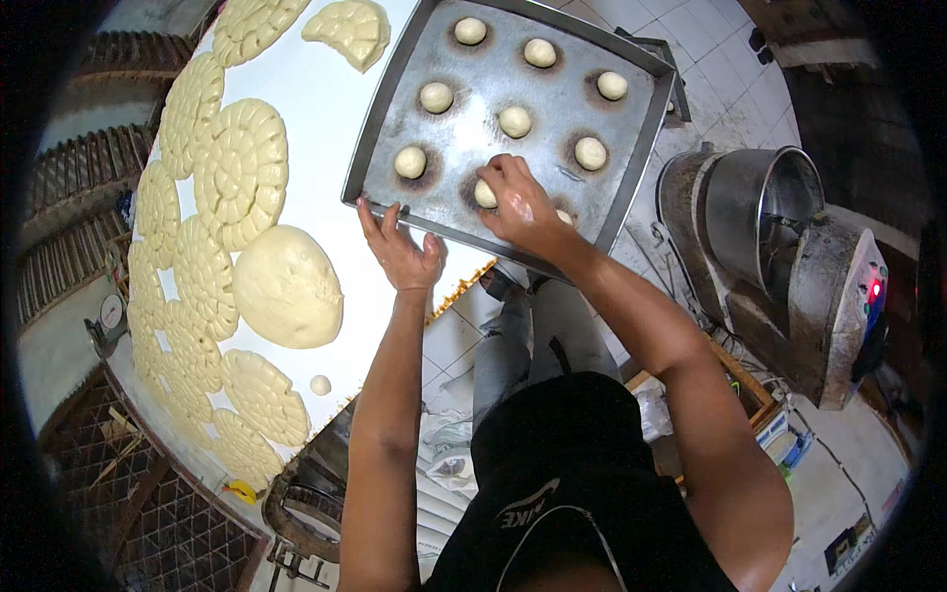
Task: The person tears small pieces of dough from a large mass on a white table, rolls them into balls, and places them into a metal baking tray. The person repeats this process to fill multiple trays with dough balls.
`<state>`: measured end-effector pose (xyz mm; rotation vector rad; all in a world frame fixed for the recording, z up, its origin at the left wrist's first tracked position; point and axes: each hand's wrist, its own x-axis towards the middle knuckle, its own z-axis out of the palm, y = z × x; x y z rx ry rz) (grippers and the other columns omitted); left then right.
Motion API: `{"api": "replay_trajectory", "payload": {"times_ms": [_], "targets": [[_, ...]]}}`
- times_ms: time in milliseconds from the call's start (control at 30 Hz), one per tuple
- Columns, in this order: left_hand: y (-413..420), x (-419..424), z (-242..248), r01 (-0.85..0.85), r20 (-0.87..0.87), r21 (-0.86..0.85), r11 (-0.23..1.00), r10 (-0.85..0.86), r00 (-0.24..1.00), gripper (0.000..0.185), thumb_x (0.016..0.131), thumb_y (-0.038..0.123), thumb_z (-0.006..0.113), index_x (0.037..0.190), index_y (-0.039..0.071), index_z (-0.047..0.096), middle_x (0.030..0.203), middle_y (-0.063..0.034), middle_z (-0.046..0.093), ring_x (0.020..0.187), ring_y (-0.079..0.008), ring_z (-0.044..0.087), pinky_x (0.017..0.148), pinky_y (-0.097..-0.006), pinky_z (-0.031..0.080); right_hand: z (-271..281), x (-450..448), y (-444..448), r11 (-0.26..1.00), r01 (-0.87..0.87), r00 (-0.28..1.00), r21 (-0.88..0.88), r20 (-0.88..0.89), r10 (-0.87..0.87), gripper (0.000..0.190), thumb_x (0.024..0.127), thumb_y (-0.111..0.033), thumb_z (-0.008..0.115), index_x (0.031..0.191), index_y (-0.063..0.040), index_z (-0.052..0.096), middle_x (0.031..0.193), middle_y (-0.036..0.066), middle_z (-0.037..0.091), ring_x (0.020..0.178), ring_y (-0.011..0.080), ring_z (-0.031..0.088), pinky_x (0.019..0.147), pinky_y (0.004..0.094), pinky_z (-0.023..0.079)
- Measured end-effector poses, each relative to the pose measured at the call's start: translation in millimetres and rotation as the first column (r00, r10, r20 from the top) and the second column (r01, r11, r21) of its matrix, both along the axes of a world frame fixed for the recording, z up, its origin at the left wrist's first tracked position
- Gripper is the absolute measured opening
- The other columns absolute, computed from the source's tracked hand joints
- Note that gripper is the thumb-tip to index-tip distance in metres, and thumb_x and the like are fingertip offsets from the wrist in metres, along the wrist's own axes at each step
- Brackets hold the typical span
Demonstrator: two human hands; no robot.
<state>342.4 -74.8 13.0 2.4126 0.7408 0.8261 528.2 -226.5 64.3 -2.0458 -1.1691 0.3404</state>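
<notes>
A metal baking tray [481, 89] with raised sides holds several round dough balls, such as this dough ball [516, 121], spaced in rows. Over the tray's near part, my right hand [518, 203] has its fingers around a dough ball [485, 194]; another ball is partly hidden beside the wrist. My left hand [403, 251] rests its fingertips on the near left corner of the tray rim, fingers spread. Left of it on the white tabletop lie a large smooth dough mass [288, 287], segmented round dough pieces [240, 174], a partial segmented piece [351, 31] and a small loose dough ball [320, 385].
A mixer with a metal bowl [766, 214] and a lit red light stands at the right. The white table's edge [462, 288] runs in front of my legs. A dial scale [111, 312] is beyond the table at left, near slatted racks [89, 174].
</notes>
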Motion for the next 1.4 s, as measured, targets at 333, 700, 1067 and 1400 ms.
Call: {"api": "replay_trajectory", "payload": {"times_ms": [333,700,1067,1400], "targets": [[1,-5,1,-0.028,0.002,0.047,0.998,0.028,1.0,0.068,0.095,0.052,0.061,0.142,0.004,0.051,0.166,-0.0343,0.029,0.15,-0.0548,0.035,0.118,-0.0624,0.034,-6,-10,6,0.998,-0.058,0.998,-0.025,-0.039,0.057,0.059,0.074,-0.009,0.084,0.129,0.0,0.063,0.122,0.023,0.059,0.117,0.0417,0.057,0.103,0.0486,0.051],[2,-5,2,-0.039,-0.001,-0.016,0.999,0.039,0.999,0.068,0.09,0.05,0.065,0.139,0.004,0.055,0.167,-0.0348,0.028,0.15,-0.0549,0.034,0.119,-0.0615,0.034,23,9,-10,0.994,0.094,0.983,0.057,-0.162,-0.083,0.055,0.078,-0.007,0.086,0.128,-0.003,0.065,0.122,0.017,0.063,0.113,0.0325,0.064,0.094,0.04,0.056],[-3,-2,-6,-0.059,-0.025,-0.156,0.986,0.055,0.998,0.088,0.095,0.078,0.051,0.131,-0.001,0.059,0.164,-0.041,0.023,0.152,-0.0572,0.029,0.123,-0.0641,0.029,-1,245,-48,0.788,0.503,0.25,-0.355,-0.813,-0.525,0.039,0.107,-0.035,0.062,0.105,0.003,0.07,0.089,0.016,0.077,0.071,0.0246,0.076,0.06,0.0343,0.061],[-5,-16,-17,-0.072,-0.054,-0.146,0.987,0.064,0.996,0.082,0.098,0.077,0.046,0.136,0.004,0.053,0.164,-0.0429,0.021,0.151,-0.059,0.029,0.121,-0.0654,0.03,20,257,76,0.961,0.153,0.188,-0.232,-0.947,-0.259,0.045,0.108,-0.036,0.063,0.114,0.008,0.069,0.098,0.02,0.078,0.084,0.0283,0.08,0.069,0.0365,0.066]]}}
